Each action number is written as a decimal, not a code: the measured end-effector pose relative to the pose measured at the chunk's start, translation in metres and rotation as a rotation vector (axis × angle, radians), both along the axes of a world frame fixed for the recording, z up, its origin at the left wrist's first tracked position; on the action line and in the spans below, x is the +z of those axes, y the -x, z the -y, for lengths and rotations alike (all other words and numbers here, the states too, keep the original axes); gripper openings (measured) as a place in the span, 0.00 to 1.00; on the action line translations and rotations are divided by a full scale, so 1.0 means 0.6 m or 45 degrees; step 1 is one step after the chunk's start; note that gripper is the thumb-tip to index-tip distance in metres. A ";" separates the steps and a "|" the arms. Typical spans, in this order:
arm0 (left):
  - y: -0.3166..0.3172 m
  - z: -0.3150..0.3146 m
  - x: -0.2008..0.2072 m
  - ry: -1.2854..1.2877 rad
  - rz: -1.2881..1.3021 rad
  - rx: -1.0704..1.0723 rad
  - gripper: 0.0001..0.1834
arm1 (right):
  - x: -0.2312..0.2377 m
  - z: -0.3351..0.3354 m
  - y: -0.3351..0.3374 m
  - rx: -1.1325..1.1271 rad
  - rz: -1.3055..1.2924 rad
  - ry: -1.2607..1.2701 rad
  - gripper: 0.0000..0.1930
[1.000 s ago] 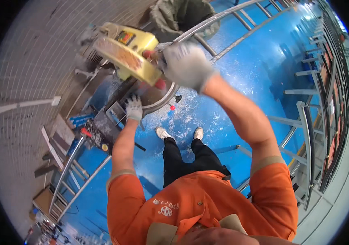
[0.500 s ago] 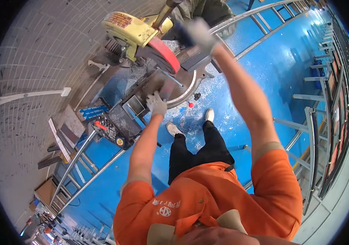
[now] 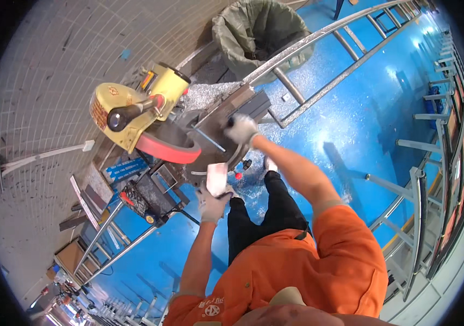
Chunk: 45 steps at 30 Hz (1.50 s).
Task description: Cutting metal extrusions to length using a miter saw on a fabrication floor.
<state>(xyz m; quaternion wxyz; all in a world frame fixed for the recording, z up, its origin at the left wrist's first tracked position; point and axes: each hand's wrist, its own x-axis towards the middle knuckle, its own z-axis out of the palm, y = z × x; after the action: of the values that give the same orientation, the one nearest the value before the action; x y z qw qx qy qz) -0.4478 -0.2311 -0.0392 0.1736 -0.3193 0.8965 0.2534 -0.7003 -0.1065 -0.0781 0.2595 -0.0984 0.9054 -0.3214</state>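
My left hand (image 3: pixel 210 205), in a pale glove with dark fingertips, grips a whitish rectangular block (image 3: pixel 217 178) with a pinkish tinge. It holds the block at the near edge of the cut-off saw's base (image 3: pixel 202 159). My right hand (image 3: pixel 241 131), gloved too, is over the base's right side, beside a dark metal fence (image 3: pixel 251 108). Motion smears its fingers; a small dark shape shows at their tips, and whether they hold it I cannot tell. The yellow cut-off saw head (image 3: pixel 118 103) is raised at the left, its red-rimmed guard (image 3: pixel 169 154) low and its black handle (image 3: pixel 117 118) free.
A bin lined with a green bag (image 3: pixel 229 41) stands behind. Ladder-like metal roller frames (image 3: pixel 319 103) run off to the right and lower left (image 3: pixel 128 244). Whitish chips lie on the blue floor. A box of dark scraps (image 3: pixel 147 201) sits left of the saw. Racks (image 3: pixel 419 206) line the right.
My right hand has left the saw handle and come down to the base. The saw head has risen and shifted left in view. My left hand has lifted the block toward me.
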 end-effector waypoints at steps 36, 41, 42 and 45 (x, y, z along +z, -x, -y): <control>-0.070 0.204 0.127 0.522 -0.411 -0.223 0.21 | -0.175 -0.227 -0.141 -0.470 0.730 0.467 0.10; -0.206 0.624 0.028 0.996 -0.543 0.643 0.28 | -0.159 -0.211 -0.220 -0.528 0.804 0.184 0.07; -0.212 0.708 0.026 0.858 -0.514 0.837 0.30 | -0.153 -0.195 -0.235 -0.525 0.793 0.184 0.07; -0.242 0.939 -0.066 0.783 -0.353 1.137 0.34 | -0.145 -0.204 -0.309 -0.608 0.818 -0.011 0.07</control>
<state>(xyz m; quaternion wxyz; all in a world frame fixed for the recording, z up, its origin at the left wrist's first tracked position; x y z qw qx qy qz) -0.3024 -0.7943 -0.0785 -0.1712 -0.6676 0.7213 0.0686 -0.5147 0.0157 -0.1649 0.4477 0.2215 0.7769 -0.3834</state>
